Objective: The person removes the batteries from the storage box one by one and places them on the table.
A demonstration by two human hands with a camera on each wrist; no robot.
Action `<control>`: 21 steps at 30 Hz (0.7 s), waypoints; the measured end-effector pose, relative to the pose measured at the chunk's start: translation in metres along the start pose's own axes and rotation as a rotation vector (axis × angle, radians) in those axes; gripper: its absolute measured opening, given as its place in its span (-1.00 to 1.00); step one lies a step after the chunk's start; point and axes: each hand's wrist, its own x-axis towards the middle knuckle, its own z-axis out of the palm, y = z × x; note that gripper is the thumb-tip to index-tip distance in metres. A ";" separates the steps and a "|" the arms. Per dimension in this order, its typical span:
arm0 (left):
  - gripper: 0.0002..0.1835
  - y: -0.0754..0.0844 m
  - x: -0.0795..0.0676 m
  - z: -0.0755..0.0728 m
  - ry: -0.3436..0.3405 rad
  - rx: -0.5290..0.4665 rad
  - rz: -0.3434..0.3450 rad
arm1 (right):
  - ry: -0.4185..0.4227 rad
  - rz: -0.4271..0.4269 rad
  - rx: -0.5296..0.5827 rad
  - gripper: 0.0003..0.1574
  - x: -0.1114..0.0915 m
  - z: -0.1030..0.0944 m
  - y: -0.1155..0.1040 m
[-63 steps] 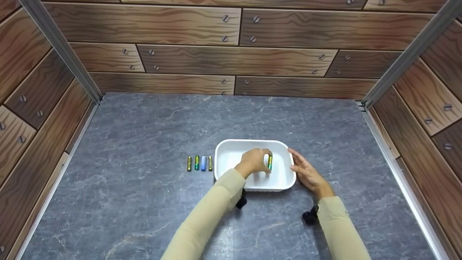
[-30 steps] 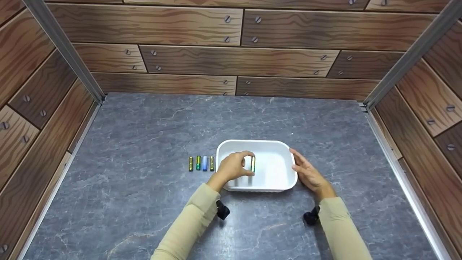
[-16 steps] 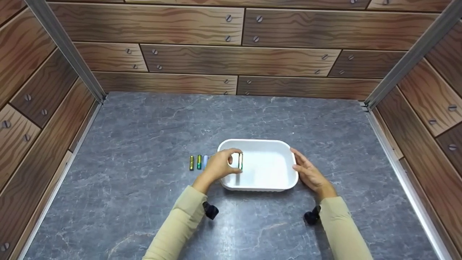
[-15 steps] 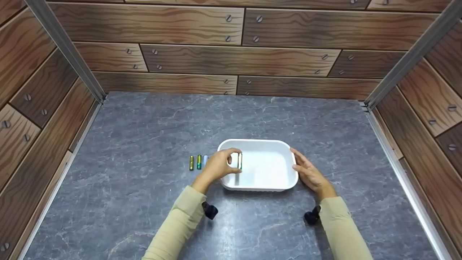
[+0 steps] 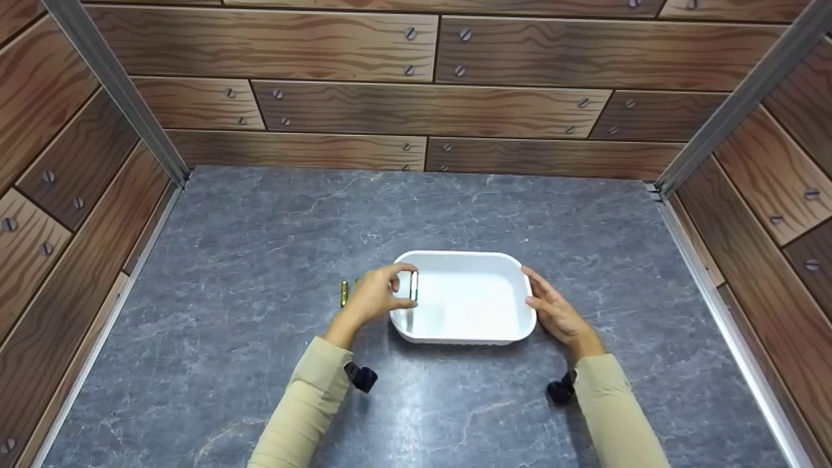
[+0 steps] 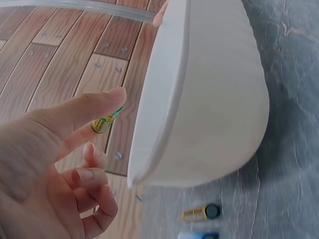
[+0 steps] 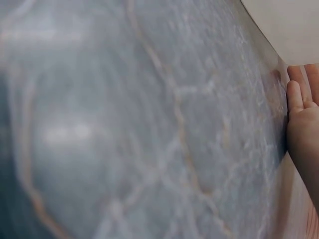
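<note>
My left hand (image 5: 374,292) pinches a small green-and-yellow battery (image 5: 414,286) by its ends, between thumb and finger. It is held over the left end of a white plastic tub (image 5: 481,299). In the left wrist view the battery (image 6: 102,123) shows beyond my thumb, with the other fingers loosely bent. At the tub's right end my right hand (image 5: 556,312) rests its fingers and thumb against the rim. Straight fingers show beside the tub in the right wrist view. Left of the tub lies a yellow battery (image 5: 344,294); my left hand hides others there.
In the left wrist view, a yellow battery (image 6: 194,214) and a blue battery (image 6: 198,235) lie on the tabletop close to the tub. Grey marbled surface (image 5: 260,227) surrounds the tub. Wood-patterned walls (image 5: 429,107) enclose the back and sides.
My left hand has moved left across the tub with the battery, from its right part to its left end, and now covers most of the row of batteries. My right hand stays put.
</note>
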 end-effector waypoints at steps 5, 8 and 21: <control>-0.38 -0.010 -0.005 -0.005 0.044 -0.037 -0.006 | -0.007 0.005 0.001 -0.12 0.000 0.000 -0.001; -0.38 -0.016 -0.008 -0.009 0.065 -0.061 -0.013 | -0.014 0.011 -0.011 -0.10 0.000 0.001 -0.002; -0.36 -0.044 -0.020 -0.030 0.067 -0.067 -0.099 | -0.011 0.004 -0.011 -0.11 0.001 0.000 0.000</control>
